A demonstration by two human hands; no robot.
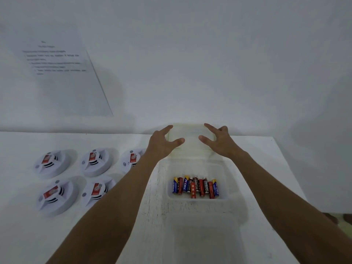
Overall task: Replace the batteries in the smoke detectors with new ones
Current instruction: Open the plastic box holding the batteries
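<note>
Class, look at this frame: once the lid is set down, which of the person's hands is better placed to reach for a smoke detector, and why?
The left hand. Both hands hold the lid behind the battery box, but the smoke detectors all lie on the left arm's side. The right hand would probably have to cross over the box.

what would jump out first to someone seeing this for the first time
Both hands reach forward at the centre, the left hand and the right hand holding a translucent lid near the back of the white table. Just below them, red and blue batteries lie in an open plastic container. To the left, five white smoke detectors sit in two rows.
</note>
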